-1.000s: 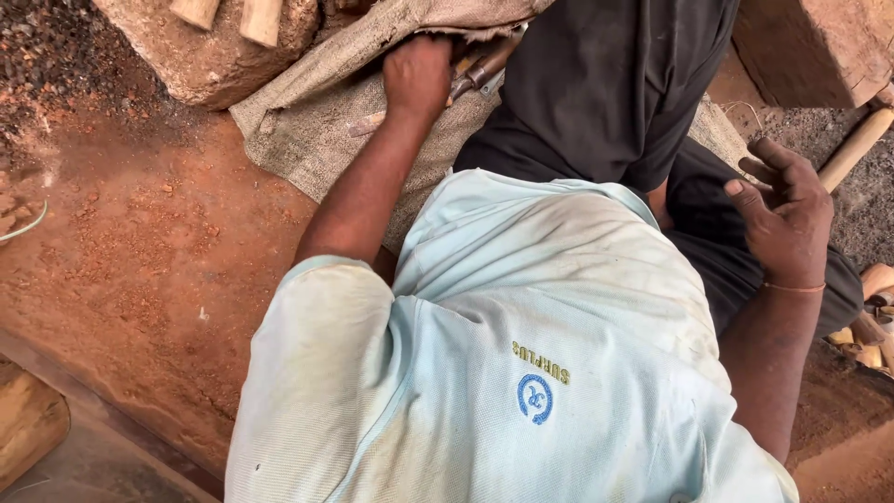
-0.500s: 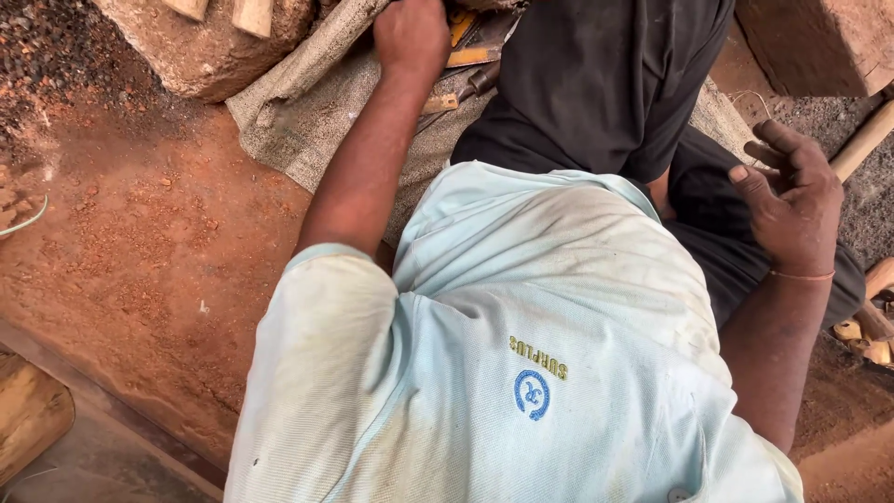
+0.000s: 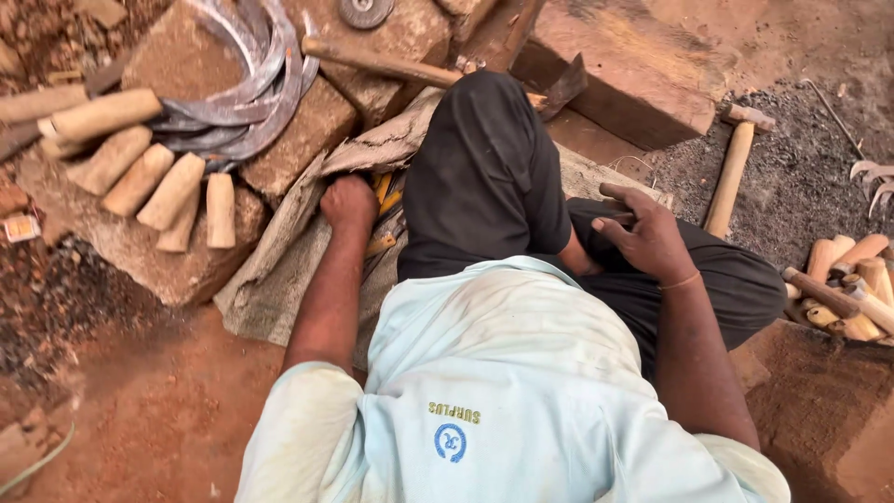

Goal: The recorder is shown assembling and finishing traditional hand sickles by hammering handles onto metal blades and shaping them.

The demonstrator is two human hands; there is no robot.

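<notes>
I sit on the ground in a pale blue shirt and black trousers. My left hand (image 3: 348, 201) reaches forward past my left knee into a bundle of yellow-handled tools (image 3: 384, 216) lying in the fold of a brown sack (image 3: 279, 270). Its fingers are curled down among the tools, around one handle. My right hand (image 3: 644, 235) rests on my right thigh, fingers spread, holding nothing I can make out.
Several sickle blades (image 3: 244, 88) and wooden handles (image 3: 154, 182) lie on a stone block at upper left. A hammer (image 3: 372, 61) lies behind my knee, a wooden block (image 3: 624, 79) at upper right, a mallet (image 3: 731, 172) and more handles (image 3: 852, 279) at right.
My head has lifted, bringing the stone block, blades and handles into view. My left hand stays at the tools in the sack. My right hand has dropped onto my thigh.
</notes>
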